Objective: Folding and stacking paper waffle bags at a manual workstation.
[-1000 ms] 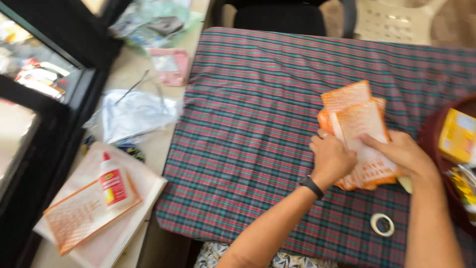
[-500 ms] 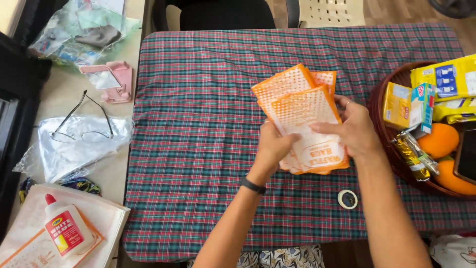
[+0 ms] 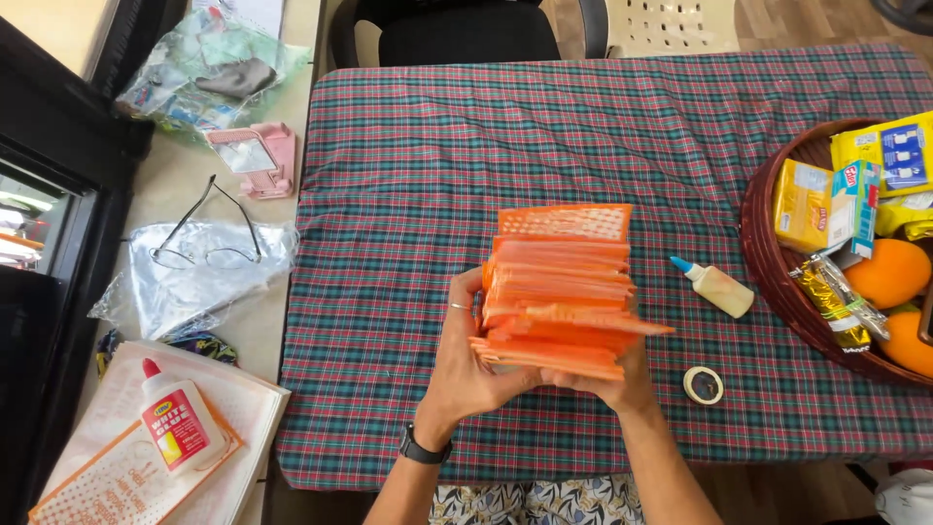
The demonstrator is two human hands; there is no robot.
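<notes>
2 hands [image 3: 476, 365], 1 orange packet stack [image 3: 559, 292], 2 glue bottles [image 3: 714, 287]

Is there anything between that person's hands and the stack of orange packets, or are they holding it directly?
Nothing visible stands between them. The left hand grips the stack of orange packets at its left edge, and the right hand supports it from below, mostly hidden beneath it. The small glue bottle and tape roll lie apart on the tablecloth.

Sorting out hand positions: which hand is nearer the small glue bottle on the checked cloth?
Right hand: it's under the orange stack, closer to the bottle. Left hand is on the stack's far side.
</notes>
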